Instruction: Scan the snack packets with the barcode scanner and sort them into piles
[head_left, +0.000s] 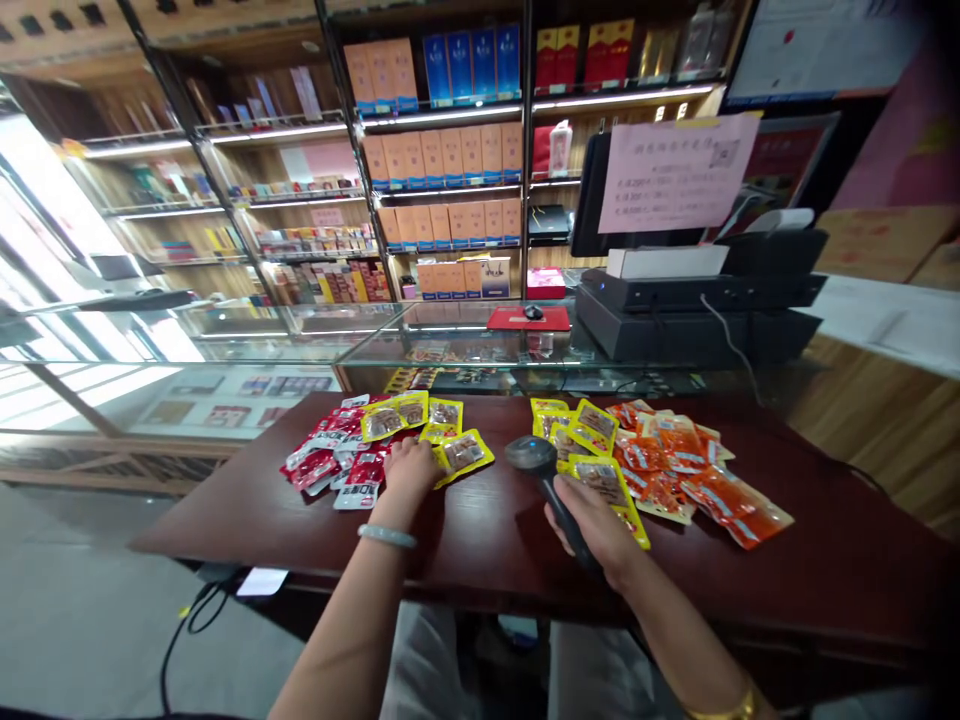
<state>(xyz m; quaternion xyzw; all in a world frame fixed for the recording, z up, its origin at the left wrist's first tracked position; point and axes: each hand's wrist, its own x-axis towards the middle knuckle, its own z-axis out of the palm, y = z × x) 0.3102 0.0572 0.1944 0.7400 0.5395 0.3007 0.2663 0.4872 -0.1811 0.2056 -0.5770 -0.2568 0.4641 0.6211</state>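
Note:
My right hand [592,525] is closed round the handle of a black barcode scanner [534,456], whose head points away from me over the dark wooden table [480,530]. My left hand [409,468] rests on the left pile of snack packets, fingers curled on a yellow packet [465,453] next to several red packets [337,455]. A pale bangle sits on my left wrist. To the right of the scanner lies a second pile: yellow packets [592,430] and orange-red packets [697,475].
Behind the table stands a glass counter [375,340] with a red mouse pad and mouse [529,316]. A black cash register with a screen and pink notice [675,280] is at the right. Shelves of boxed goods fill the back wall. A cable hangs at the table's left front.

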